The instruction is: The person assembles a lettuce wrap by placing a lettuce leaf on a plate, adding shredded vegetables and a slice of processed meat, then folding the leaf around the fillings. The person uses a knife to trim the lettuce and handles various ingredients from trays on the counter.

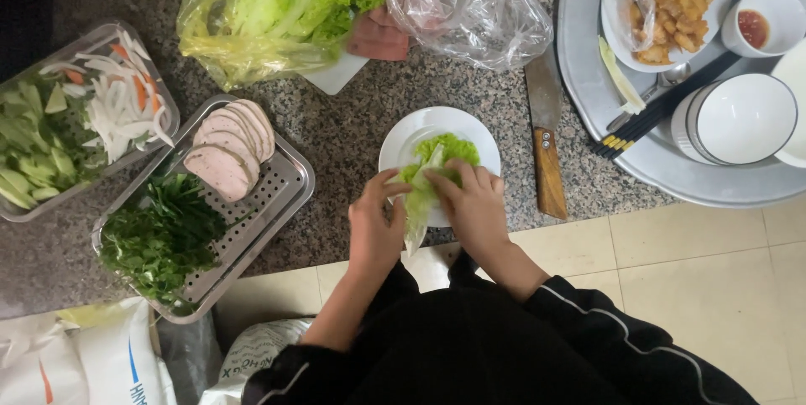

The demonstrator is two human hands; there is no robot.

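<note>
Both my hands hold a pale green lettuce leaf [420, 195] over the near edge of a small white plate [403, 138] on the granite counter. My left hand [375, 224] grips the leaf's left side. My right hand [472, 203] grips its right side, fingers curled over the top. More lettuce [449, 149] lies on the plate. The leaf's lower end hangs down between my wrists.
A knife with a wooden handle [546, 141] lies right of the plate. A perforated metal tray [281, 191] holds sliced sausage [231, 149] and herbs [164, 237]. A clear box of cut vegetables [75, 120] sits at left. A bag of lettuce [277, 6] lies behind. A round tray [588, 78] carries bowls, chopsticks and fried food.
</note>
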